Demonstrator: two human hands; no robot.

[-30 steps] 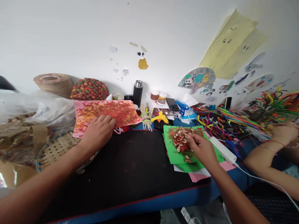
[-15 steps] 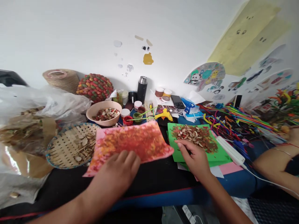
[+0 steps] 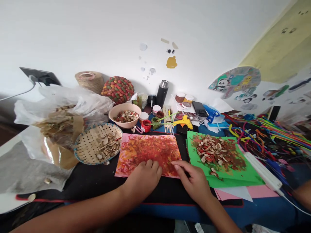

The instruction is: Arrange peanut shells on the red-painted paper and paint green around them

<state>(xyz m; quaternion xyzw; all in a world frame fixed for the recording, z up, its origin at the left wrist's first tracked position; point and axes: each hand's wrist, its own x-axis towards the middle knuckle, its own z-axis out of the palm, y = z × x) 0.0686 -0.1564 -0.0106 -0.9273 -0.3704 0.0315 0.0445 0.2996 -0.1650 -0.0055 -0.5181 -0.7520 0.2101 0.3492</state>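
A pink sheet painted in red and orange blotches (image 3: 148, 150) lies flat on the black mat (image 3: 97, 181) in front of me. My left hand (image 3: 143, 176) rests on its near edge, fingers curled loosely on the paper. My right hand (image 3: 193, 179) touches the sheet's near right corner with its fingers stretched out. Right of the sheet lies a green sheet (image 3: 240, 173) with a heap of nut shells (image 3: 213, 150) on it. Neither hand holds anything that I can make out.
A woven tray (image 3: 91, 149) with shells and a beige bowl (image 3: 121, 111) of shells sit at the left. Paint pots, sticks, a yellow glue gun (image 3: 183, 122) and a black flask (image 3: 162, 93) stand behind. Pipe cleaners (image 3: 272, 132) and a white power strip (image 3: 263, 174) crowd the right.
The painted sheet came from the back left, over the bowl, down onto the mat in front of me. My right hand left the green sheet and now touches the painted sheet's corner.
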